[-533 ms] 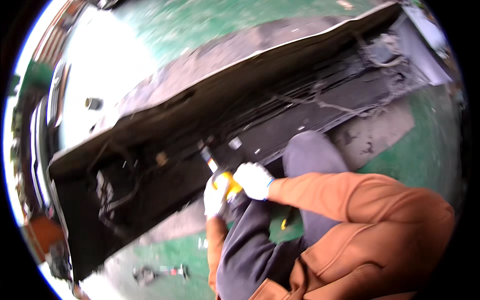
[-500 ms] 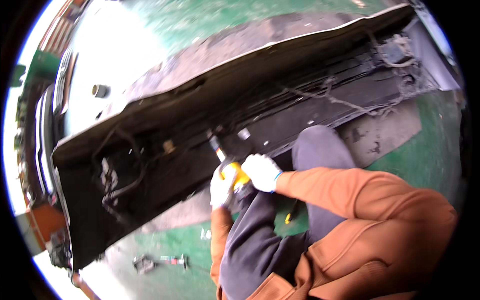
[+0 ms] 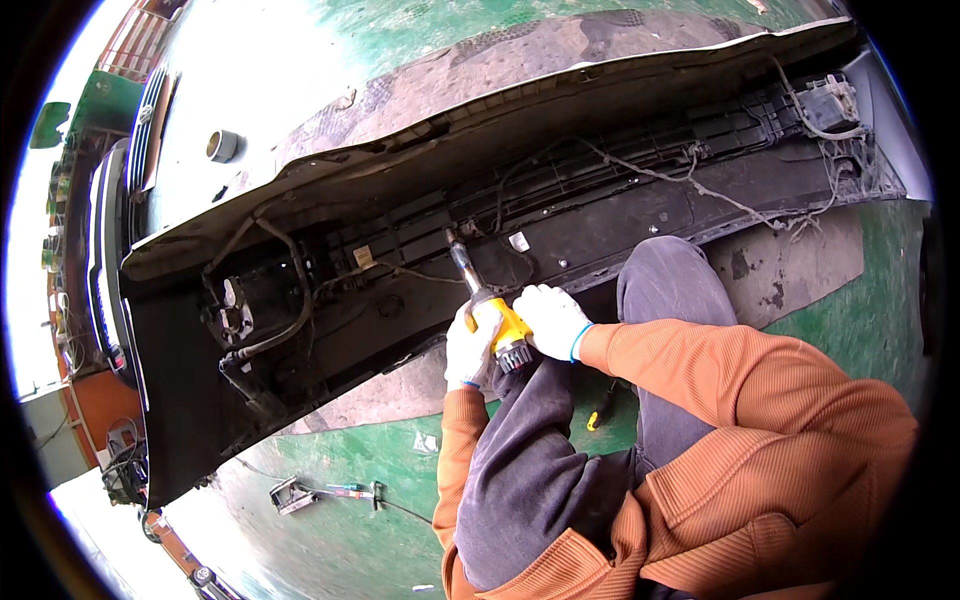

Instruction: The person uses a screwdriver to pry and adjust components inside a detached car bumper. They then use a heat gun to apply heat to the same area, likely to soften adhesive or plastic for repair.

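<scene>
A long black car bumper (image 3: 560,190) lies inside-up on cardboard across the green floor, with loose wires along its ribs. In white gloves, my left hand (image 3: 466,350) and my right hand (image 3: 553,320) both grip a yellow and black power tool (image 3: 497,325). Its metal nozzle (image 3: 460,255) points up into the bumper's inner ribs near a white tag. My orange sleeves come in from the lower right, and my dark-trousered knees sit just under the tool.
Flattened cardboard (image 3: 790,270) lies under the bumper. A small yellow-handled tool (image 3: 596,415) rests on the floor between my legs. Hand tools (image 3: 310,492) lie on the green floor at lower left. A round metal cap (image 3: 222,146) sits on the floor beyond the bumper.
The view has shifted a little, so the bumper and hands sit slightly right and lower in frame. Both hands keep their grip on the tool against the bumper.
</scene>
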A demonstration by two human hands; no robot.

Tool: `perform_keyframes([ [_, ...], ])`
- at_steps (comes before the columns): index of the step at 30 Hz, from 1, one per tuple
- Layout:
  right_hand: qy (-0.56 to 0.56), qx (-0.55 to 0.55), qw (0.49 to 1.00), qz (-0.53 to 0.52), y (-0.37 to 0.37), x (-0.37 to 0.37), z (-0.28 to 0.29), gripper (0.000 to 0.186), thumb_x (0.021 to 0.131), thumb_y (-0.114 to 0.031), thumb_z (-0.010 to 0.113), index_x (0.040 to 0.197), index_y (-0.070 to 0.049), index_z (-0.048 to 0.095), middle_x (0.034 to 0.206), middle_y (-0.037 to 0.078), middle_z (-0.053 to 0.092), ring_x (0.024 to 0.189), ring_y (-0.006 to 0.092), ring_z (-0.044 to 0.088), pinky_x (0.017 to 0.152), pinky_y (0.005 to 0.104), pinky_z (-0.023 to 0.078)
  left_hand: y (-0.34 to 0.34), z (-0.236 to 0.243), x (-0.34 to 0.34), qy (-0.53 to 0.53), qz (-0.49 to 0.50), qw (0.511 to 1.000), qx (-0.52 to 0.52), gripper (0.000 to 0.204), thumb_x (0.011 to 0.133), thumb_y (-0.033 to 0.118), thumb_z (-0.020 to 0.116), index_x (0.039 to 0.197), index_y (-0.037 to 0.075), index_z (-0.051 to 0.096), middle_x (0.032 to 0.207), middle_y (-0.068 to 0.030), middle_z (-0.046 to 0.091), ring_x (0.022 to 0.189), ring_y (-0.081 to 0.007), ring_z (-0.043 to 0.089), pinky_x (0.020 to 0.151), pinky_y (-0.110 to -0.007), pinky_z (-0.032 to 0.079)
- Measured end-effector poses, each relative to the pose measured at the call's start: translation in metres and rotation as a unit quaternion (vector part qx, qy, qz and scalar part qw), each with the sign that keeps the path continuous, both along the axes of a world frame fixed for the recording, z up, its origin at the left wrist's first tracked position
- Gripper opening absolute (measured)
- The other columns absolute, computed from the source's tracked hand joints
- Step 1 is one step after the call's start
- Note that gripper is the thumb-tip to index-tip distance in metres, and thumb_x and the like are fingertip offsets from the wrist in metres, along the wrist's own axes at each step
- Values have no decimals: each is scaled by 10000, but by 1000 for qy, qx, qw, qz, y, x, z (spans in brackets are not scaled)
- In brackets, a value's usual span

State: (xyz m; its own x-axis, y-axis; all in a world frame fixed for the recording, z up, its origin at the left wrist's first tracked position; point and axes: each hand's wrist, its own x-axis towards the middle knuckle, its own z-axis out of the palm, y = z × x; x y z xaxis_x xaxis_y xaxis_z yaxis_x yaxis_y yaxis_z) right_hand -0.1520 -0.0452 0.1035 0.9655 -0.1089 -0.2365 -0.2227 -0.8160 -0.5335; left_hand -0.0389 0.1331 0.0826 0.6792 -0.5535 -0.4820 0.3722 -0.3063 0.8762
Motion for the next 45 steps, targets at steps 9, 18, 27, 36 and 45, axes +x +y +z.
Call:
perform_keyframes([
  [9,-7,3,1000,-2,-1,0,2,323,854,-176,760,1143,-87,644,1157,171,627,1129,379,632,957,504,520,-1,0,0,10,15,1000,-15,629,1005,263,801,1477,-61,541,1318,-147,680,1185,-220,666,1055,-359,553],
  [18,-10,0,1000,-3,-1,-2,0,321,851,-180,758,1138,-91,646,1151,167,626,1123,378,631,948,503,518,-5,8,-2,1,10,1000,-5,633,1010,289,792,1476,-61,543,1322,-150,679,1188,-220,665,1051,-356,552],
  [27,-13,3,1000,-1,-1,-2,0,314,851,-169,744,1138,-87,645,1144,167,622,1120,378,629,947,505,515,-3,5,-1,-10,16,1000,7,606,971,221,818,1450,-69,588,1288,-146,714,1153,-216,690,1033,-364,567],
  [36,-14,6,1000,3,0,-1,-5,331,846,-167,746,1150,-83,646,1152,168,619,1124,379,626,949,505,513,1,-3,-2,-15,3,1000,8,605,1002,280,798,1452,-53,568,1297,-150,693,1163,-217,679,1034,-352,564],
  [45,-11,8,1000,10,0,0,-10,359,849,-187,756,1175,-81,651,1164,168,626,1140,376,627,962,503,512,3,-11,-3,-13,28,999,9,624,973,245,819,1448,-83,583,1287,-158,720,1144,-215,698,1022,-355,573],
])
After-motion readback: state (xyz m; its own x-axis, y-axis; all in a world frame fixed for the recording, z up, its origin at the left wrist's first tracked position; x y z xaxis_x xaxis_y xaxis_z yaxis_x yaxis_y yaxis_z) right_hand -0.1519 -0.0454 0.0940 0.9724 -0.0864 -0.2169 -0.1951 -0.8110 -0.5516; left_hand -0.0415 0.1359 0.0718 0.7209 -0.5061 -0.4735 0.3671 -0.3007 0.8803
